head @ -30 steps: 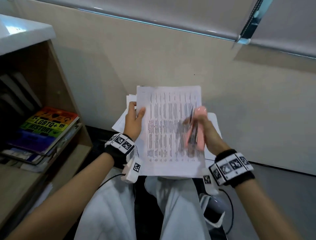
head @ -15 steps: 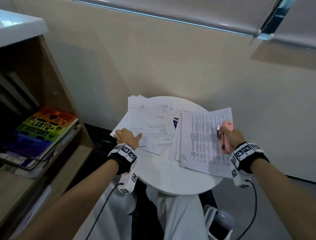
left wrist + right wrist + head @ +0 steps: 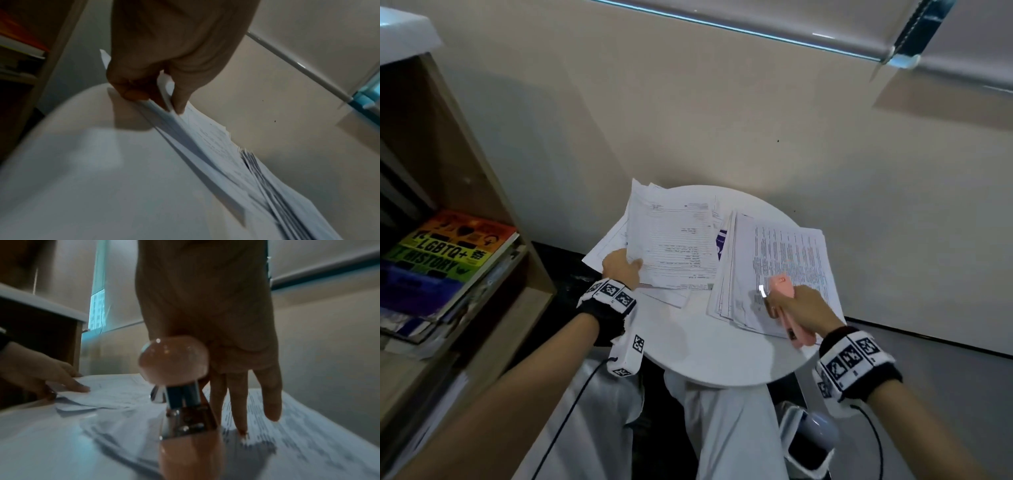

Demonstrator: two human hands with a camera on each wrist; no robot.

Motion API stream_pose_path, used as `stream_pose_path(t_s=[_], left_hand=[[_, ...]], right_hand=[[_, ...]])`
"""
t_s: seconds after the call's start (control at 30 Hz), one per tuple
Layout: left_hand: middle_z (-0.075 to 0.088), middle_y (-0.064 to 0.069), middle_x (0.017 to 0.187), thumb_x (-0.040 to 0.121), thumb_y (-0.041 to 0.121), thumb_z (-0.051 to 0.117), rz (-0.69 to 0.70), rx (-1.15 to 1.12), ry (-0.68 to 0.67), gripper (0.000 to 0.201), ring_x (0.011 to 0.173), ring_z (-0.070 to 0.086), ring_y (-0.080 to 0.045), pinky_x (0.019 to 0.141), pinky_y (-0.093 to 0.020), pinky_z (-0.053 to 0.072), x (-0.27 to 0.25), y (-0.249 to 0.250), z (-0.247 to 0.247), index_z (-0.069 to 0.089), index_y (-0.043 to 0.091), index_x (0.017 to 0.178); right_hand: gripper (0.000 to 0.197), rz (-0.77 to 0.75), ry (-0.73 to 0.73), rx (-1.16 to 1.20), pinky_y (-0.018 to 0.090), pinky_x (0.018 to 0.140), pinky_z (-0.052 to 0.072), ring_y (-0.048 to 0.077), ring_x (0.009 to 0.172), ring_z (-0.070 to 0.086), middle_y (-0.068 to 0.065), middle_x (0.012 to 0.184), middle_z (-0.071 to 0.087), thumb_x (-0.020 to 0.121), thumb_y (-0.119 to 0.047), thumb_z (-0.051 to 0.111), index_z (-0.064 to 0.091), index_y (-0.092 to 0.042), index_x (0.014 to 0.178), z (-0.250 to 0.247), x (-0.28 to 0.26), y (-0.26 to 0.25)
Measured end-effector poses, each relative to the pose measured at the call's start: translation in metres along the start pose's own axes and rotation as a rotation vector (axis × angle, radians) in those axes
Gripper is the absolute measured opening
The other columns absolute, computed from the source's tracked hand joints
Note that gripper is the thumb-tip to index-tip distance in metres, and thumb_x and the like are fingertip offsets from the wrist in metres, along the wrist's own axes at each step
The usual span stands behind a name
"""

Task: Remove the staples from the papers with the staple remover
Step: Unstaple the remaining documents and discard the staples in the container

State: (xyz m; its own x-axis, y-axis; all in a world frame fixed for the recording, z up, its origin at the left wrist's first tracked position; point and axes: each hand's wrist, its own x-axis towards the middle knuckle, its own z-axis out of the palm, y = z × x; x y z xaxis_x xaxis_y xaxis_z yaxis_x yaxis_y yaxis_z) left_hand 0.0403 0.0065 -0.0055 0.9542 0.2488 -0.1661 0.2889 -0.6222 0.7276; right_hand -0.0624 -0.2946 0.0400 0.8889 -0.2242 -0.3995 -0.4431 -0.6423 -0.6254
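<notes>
At the centre of the head view, a small round white worktop (image 3: 698, 356) is carrying two heaps of printed white papers. Toward the left of the frame, the left hand (image 3: 619, 269) is pinching the near corner of the left stack of papers (image 3: 671, 246), thumb on top and fingers curled beneath, as the left wrist view (image 3: 164, 68) is showing; its fingertips are lying hidden under the sheets. Lower right, the right hand (image 3: 799, 310) is wrapping round the pink plastic staple remover with metal parts (image 3: 782, 294), which is resting over the near edge of the right stack of printed papers (image 3: 784, 260). In the right wrist view the tool (image 3: 185, 402) is blocking its own tip, so whether it is touching a staple is impossible to make out, and two fingers (image 3: 267, 395) are reaching down toward the page. Far left, a wooden bookshelf (image 3: 493, 192) is holding a rainbow-coloured book (image 3: 448, 250), partly cut off by the frame edge.
</notes>
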Motion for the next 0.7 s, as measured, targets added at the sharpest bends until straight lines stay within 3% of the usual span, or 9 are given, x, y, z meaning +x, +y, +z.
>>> stream_pose_path(t_s=[0.1,0.17,0.3,0.33,0.4,0.47,0.53,0.6,0.7], left_hand=[[0.039,-0.015,0.132,0.086,0.028,0.065,0.000,-0.032,0.139,0.037,0.123,0.034,-0.037,0.099,-0.045,0.033,-0.009,-0.014,-0.010,0.062,0.008,0.117],[0.031,-0.005,0.141,0.079,0.030,0.072,0.008,-0.060,0.232,0.039,0.130,0.023,-0.033,0.108,-0.045,0.023,-0.017,-0.023,-0.021,0.067,0.012,0.112],[0.023,-0.002,0.154,0.069,0.029,0.081,-0.073,-0.132,0.127,0.045,0.144,0.011,-0.027,0.117,-0.049,0.013,-0.016,-0.053,-0.045,0.069,0.006,0.105],[0.029,-0.003,0.153,0.064,0.033,0.083,-0.098,-0.160,0.065,0.055,0.144,0.016,-0.026,0.117,-0.048,0.017,-0.014,-0.059,-0.052,0.067,0.006,0.109],[0.052,-0.007,0.138,0.052,0.042,0.086,-0.155,-0.311,-0.080,0.067,0.128,0.048,-0.021,0.106,-0.043,0.039,-0.009,-0.067,-0.062,0.068,0.009,0.107],[0.068,-0.009,0.109,0.064,0.023,0.084,-0.183,-0.500,-0.189,0.034,0.077,0.071,-0.010,0.077,-0.030,0.054,-0.013,-0.065,-0.066,0.071,0.009,0.092],[0.073,-0.009,0.085,0.072,0.002,0.077,-0.186,-0.575,-0.191,0.017,0.052,0.068,-0.008,0.065,-0.027,0.052,-0.018,-0.062,-0.068,0.070,0.004,0.087],[0.074,-0.007,0.076,0.070,-0.001,0.077,-0.182,-0.612,-0.196,0.021,0.059,0.069,-0.015,0.072,-0.030,0.054,-0.022,-0.060,-0.070,0.070,0.002,0.089],[0.071,-0.017,0.091,0.068,0.005,0.081,-0.197,-0.600,-0.225,0.021,0.080,0.067,-0.027,0.086,-0.037,0.052,-0.020,-0.067,-0.068,0.071,0.000,0.086]], right_hand=[[0.032,-0.017,0.003,-0.028,0.023,0.056,0.042,0.013,0.057,0.054,0.002,0.068,0.061,0.092,-0.039,0.055,0.060,-0.013,0.074,0.019,-0.009,0.012],[0.033,-0.028,0.035,-0.024,0.022,0.054,0.040,0.014,0.057,0.053,0.001,0.067,0.059,0.092,-0.039,0.055,0.059,-0.012,0.073,0.026,-0.010,0.019],[0.036,-0.004,0.049,0.097,0.026,0.060,0.046,0.017,0.058,0.055,0.005,0.072,0.063,0.091,-0.044,0.056,0.063,-0.009,0.082,0.030,-0.009,0.031],[0.036,0.000,0.049,0.103,0.026,0.059,0.047,0.017,0.058,0.055,0.005,0.073,0.063,0.091,-0.043,0.056,0.063,-0.008,0.085,0.030,-0.008,0.032],[0.038,-0.003,0.048,0.099,0.027,0.060,0.047,0.019,0.059,0.055,0.007,0.075,0.062,0.091,-0.045,0.056,0.063,-0.008,0.086,0.030,-0.006,0.034],[0.039,-0.012,0.048,0.094,0.030,0.063,0.048,0.021,0.061,0.056,0.007,0.074,0.061,0.090,-0.046,0.056,0.062,-0.009,0.082,0.031,-0.005,0.035],[0.041,-0.006,0.055,0.112,0.030,0.063,0.048,0.022,0.061,0.056,0.007,0.074,0.060,0.089,-0.048,0.057,0.062,-0.007,0.084,0.032,-0.005,0.036],[0.044,0.000,0.057,0.123,0.029,0.062,0.048,0.022,0.063,0.057,0.009,0.076,0.061,0.089,-0.047,0.057,0.063,-0.004,0.089,0.032,-0.005,0.035],[0.044,0.006,0.049,0.116,0.026,0.061,0.047,0.022,0.063,0.056,0.009,0.077,0.060,0.090,-0.046,0.056,0.063,-0.003,0.091,0.032,-0.007,0.034]])
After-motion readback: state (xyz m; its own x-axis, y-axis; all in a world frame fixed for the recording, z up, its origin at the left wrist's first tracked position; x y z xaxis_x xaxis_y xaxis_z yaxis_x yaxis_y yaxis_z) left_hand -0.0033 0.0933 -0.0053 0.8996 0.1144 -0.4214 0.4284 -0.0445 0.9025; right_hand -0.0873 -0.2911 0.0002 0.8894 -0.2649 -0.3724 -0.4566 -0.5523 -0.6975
